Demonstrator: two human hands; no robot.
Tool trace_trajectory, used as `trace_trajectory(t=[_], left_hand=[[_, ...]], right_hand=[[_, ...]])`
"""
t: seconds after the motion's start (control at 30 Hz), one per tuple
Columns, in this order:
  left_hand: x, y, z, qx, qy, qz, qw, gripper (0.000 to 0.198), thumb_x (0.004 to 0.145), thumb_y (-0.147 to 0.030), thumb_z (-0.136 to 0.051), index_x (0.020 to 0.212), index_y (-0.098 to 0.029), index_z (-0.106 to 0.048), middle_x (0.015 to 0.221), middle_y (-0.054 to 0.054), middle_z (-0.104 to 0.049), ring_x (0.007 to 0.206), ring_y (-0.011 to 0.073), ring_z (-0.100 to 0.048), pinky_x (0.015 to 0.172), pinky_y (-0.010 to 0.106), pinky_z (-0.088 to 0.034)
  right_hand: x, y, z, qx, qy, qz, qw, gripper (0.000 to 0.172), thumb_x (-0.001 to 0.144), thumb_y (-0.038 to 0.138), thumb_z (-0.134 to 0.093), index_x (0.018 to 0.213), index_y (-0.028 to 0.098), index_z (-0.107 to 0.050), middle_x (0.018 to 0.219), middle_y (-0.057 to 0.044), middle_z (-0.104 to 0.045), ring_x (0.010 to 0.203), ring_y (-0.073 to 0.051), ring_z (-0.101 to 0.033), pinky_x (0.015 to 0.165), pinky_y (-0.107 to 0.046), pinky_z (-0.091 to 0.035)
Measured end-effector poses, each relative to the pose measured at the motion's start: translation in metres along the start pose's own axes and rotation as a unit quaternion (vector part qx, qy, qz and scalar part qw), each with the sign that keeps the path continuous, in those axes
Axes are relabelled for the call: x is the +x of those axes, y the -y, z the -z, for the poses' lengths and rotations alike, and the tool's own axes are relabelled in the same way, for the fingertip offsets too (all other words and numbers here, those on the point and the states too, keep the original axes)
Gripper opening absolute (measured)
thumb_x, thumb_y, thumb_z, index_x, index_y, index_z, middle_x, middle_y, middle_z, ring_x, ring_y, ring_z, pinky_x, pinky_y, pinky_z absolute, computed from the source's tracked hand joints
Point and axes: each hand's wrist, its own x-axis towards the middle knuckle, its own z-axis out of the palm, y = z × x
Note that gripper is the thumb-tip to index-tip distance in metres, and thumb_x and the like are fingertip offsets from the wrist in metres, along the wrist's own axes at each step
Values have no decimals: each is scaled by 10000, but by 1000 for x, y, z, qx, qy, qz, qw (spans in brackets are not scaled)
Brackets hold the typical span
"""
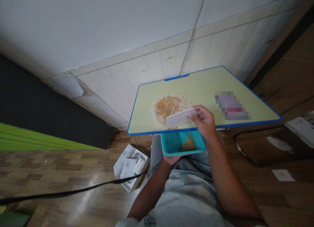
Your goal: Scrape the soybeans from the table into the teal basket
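My right hand (204,120) grips a flat white rectangular piece (180,118), its long edge slanting over the near part of the table. Just beyond it lies a pile of yellow soybeans (166,105), ringed by pale rice-like grains (183,101). A few beans sit at the table's near edge, below the white piece. Under that edge my left hand (172,159) holds a turquoise plastic tub (169,143) from beneath; most of its fingers are hidden. Some beans (188,143) have gathered in the tub's right side.
The light-green folding table (203,80) has a blue rim and stands against the wall. A blurred-out flat object (232,106) lies on its right. An open white box (131,166) with papers and cable is on the floor, near a black strap (73,191). Brown cardboard (260,142) stands right.
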Motion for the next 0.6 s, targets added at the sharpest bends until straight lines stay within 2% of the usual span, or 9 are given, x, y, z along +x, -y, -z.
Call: trace_trajectory(t=[0.13,0.23,0.43,0.6], left_hand=[[2,0,7,-13,-1,11,1000,906,1075,-794,-221,1482,-233,-805,1642,150,-737,1618,500,-576,1399,855,-220],[1,0,6,-16,-22,3,1000,907,1069,-794,-241,1495,-225,-804,1631,171,-741,1620,518,-567,1378,865,-268],[-3,-1,-1,-1,-22,3,1000,947,1049,-840,-231,1471,-235,-825,1649,150,-729,1655,490,-541,1369,802,-372],[3,1,6,-23,-52,-8,998,838,1081,-745,-295,1581,-250,-751,1697,122,-694,1657,454,-556,1394,780,-356]], right_hand=[[-1,0,2,5,2,-5,1000,259,856,472,-842,926,262,-707,810,8,-759,740,-214,-699,658,-297,-542],[-1,1,4,11,3,-10,1000,249,847,446,-849,931,259,-707,811,8,-762,736,-213,-704,657,-295,-545],[-2,6,8,23,10,-28,999,237,805,409,-868,904,252,-721,795,9,-785,697,-206,-704,637,-292,-544],[-1,10,10,36,-3,-38,999,232,761,383,-879,874,248,-728,758,15,-783,652,-194,-685,612,-284,-530]])
